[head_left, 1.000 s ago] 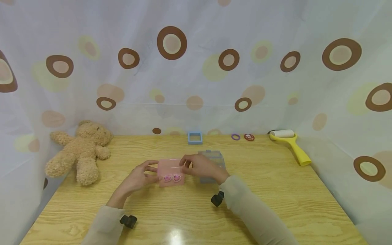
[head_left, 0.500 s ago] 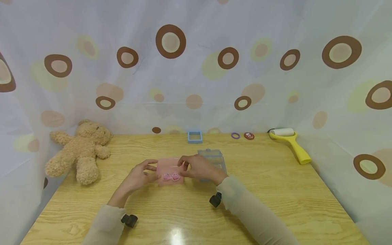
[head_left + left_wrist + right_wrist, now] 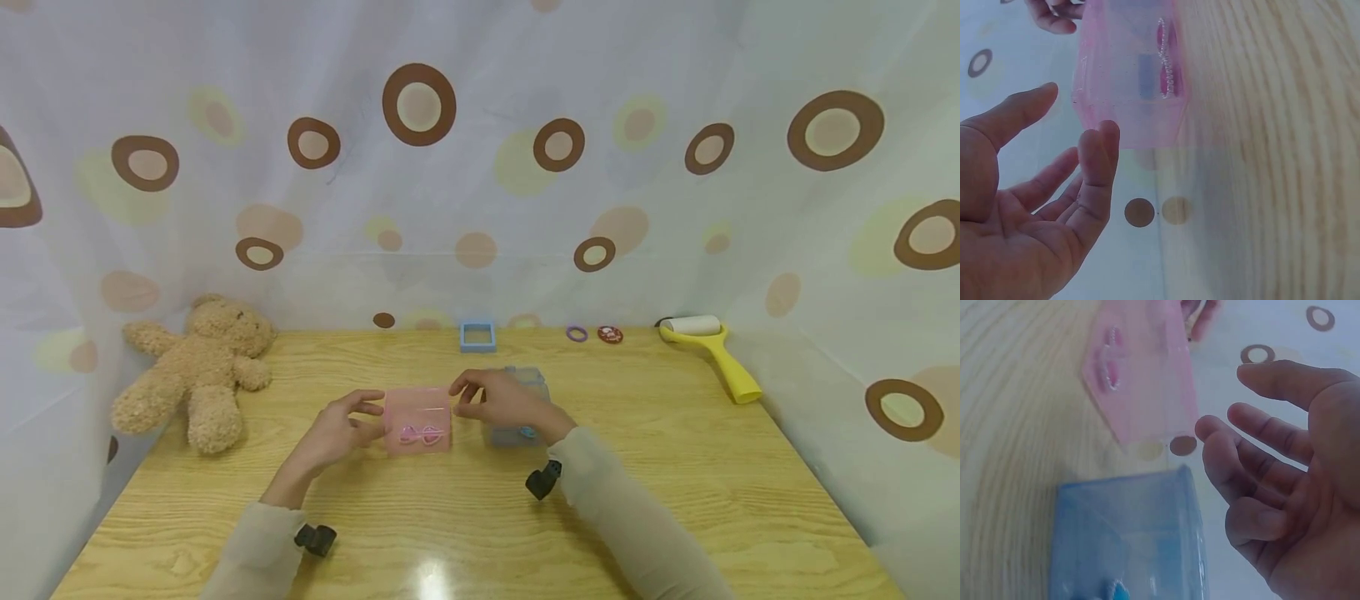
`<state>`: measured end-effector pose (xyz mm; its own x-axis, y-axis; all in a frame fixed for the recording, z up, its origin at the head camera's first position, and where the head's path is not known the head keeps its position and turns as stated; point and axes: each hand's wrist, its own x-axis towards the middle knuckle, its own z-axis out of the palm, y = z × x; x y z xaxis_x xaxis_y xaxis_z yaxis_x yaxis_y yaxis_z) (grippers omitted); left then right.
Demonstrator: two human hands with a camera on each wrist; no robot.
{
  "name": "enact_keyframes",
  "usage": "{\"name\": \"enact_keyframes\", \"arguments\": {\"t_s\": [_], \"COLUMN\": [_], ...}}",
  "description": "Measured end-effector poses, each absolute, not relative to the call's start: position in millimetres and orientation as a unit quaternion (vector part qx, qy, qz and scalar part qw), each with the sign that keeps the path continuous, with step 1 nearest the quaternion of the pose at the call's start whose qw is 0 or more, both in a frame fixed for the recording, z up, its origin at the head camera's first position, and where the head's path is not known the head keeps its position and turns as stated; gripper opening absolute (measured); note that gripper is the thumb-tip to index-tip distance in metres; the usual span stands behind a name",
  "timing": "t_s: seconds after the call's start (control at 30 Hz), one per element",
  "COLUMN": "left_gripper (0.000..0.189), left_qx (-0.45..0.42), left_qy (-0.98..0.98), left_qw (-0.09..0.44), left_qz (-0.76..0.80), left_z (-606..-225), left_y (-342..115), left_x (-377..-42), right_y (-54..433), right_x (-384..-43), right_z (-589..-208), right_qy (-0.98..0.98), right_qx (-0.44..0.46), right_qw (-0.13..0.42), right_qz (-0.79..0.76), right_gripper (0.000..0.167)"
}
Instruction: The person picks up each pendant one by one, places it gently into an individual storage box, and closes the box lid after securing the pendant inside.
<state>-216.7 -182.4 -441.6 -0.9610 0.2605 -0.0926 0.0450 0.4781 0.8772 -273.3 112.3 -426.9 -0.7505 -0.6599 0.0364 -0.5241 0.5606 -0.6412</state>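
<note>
A translucent pink box [image 3: 417, 402] stands on the table between the two hands. Pink sunglasses-shaped decoration [image 3: 422, 435] with white beaded edging shows on its front or inside; I cannot tell which. My left hand [image 3: 337, 429] is at the box's left side, fingers loosely bent; in the left wrist view its fingertips [image 3: 1109, 134] lie at the box's edge, contact unclear. On the other side my right hand [image 3: 504, 398] hovers just off the box with relaxed fingers and nothing in them. Partly hidden beneath the right hand is a translucent blue box [image 3: 1119, 519] with a small blue piece at it.
A tan teddy bear [image 3: 198, 367] sits at the left. Along the back lie a light blue square frame [image 3: 477, 348], a purple ring [image 3: 577, 334] and a round red badge [image 3: 611, 335]. A yellow-handled lint roller [image 3: 723, 362] is at the far right.
My right hand has drawn away rightward from the pink box's top right edge, where its fingers were touching or pinching. The left hand stays nearly still beside the box.
</note>
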Motion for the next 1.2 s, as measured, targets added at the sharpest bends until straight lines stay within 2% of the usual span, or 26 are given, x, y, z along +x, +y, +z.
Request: {"name": "enact_keyframes", "arguments": {"t_s": [0.3, 0.53, 1.2], "left_gripper": [0.049, 0.041, 0.034], "left_qx": [0.074, 0.077, 0.082], "left_qy": [0.863, 0.850, 0.826], "left_qw": [0.065, 0.034, 0.060], "left_qz": [0.496, 0.520, 0.554], "left_z": [-433, -421, -427], "left_y": [-177, -157, -79], "left_x": [-219, -218, -217], "right_y": [144, 172, 223], "right_x": [-279, -288, -306], "right_z": [-417, -417, -433], "right_qy": [0.871, 0.861, 0.878], "right_qx": [-0.300, -0.244, -0.170], "right_qw": [0.092, 0.112, 0.092], "right_qz": [-0.377, -0.432, -0.439], "right_gripper": [0.023, 0.028, 0.029]}}
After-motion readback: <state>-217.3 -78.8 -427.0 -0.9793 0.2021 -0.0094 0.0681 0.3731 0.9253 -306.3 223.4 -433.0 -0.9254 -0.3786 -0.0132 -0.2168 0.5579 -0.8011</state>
